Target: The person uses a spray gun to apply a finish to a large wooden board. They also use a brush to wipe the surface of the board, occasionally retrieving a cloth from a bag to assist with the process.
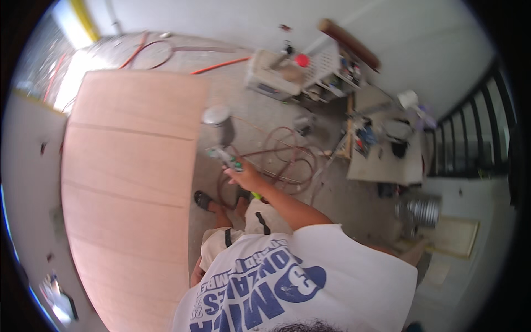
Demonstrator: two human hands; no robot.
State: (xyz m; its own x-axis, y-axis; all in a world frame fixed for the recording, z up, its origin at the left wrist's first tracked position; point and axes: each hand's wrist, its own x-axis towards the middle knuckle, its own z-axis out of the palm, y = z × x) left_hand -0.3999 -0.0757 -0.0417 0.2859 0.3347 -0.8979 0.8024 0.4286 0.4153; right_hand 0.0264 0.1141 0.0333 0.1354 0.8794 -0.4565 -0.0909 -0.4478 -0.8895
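My right hand (239, 176) reaches out ahead of my legs, its fingers wrapped round a grey-and-green handheld tool (224, 157). The tool's far end points toward the big wooden panel; blur hides its exact kind. Beside me on the left lies that panel (127, 166), pale pinkish-brown, with several dark lines across it. Low at my left hip, near the panel's edge, only a small part of my left hand (197, 273) shows, and its fingers are hidden. Just beyond the tool stands a grey cylindrical can (219, 123) with a pale top.
A reddish hose (287, 160) lies in loops on the concrete floor right of my feet. Farther off stand a whitish crate (274, 77) and a white basket (326, 63). On the right, a cluttered worktable (381, 166) stands near a black railing (475, 127).
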